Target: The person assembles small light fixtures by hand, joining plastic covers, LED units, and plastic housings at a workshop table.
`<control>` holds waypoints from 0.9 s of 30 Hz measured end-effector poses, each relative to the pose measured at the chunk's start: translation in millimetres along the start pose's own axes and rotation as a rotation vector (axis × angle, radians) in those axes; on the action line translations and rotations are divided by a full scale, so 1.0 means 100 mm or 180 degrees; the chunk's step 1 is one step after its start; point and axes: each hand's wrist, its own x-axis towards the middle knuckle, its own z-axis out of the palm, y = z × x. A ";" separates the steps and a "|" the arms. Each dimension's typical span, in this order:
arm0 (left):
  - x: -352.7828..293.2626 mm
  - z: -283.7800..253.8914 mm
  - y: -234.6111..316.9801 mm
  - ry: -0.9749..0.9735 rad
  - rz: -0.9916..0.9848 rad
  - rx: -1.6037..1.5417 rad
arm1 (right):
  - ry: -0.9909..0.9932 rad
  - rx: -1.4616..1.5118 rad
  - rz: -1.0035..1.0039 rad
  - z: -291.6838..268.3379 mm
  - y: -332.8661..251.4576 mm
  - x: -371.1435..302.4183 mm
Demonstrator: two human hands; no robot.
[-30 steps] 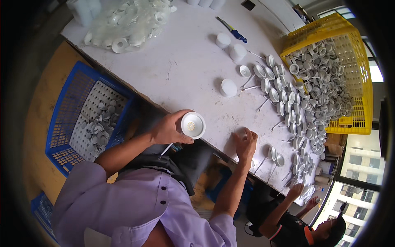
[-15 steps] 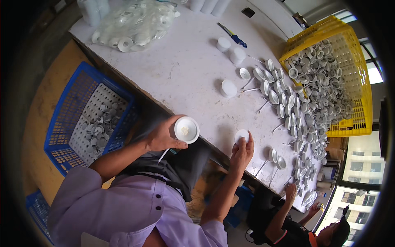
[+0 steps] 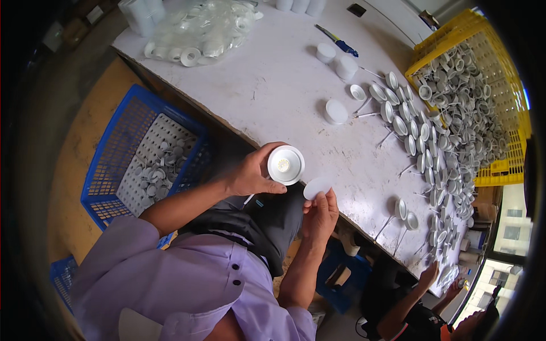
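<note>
1. White and round, a small lamp cup [image 3: 285,165] sits in the left hand [image 3: 250,176]. The fingers curl around its side and hold it with the open face up toward the camera. A thin wire hangs from it toward 7 o'clock.

2. The right hand [image 3: 319,213] pinches a thin white disc [image 3: 317,187] at its lower edge, between thumb and fingertips. The disc is just beside the cup, at about 4 o'clock from it. The two do not touch.

3. To do this well, I think the left hand should keep the cup flat and steady, so the disc can go on straight.

4. The disc is thin and looks easy to drop. A light pinch by the edge seems best, so the face stays clean.

5. The white table [image 3: 273,91] is at 12 o'clock from the hands. Single white cups [image 3: 335,112] stand on it.

6. Rows of more lamp cups with wires [image 3: 421,148] lie at 2 o'clock, reaching to a yellow crate [image 3: 512,102] full of the same parts.

7. A blue crate [image 3: 108,170] with white pieces in it sits at 9 o'clock, below the table.

8. A clear bag of white rings [image 3: 199,28] lies at 11 o'clock.

9. Another person's hand [image 3: 429,275] reaches in at 5 o'clock.
</note>
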 end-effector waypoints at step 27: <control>0.24 -0.05 -0.19 0.0384 0.0018 0.1347 | 0.0491 -0.0375 0.0124 0.45 0.36 0.23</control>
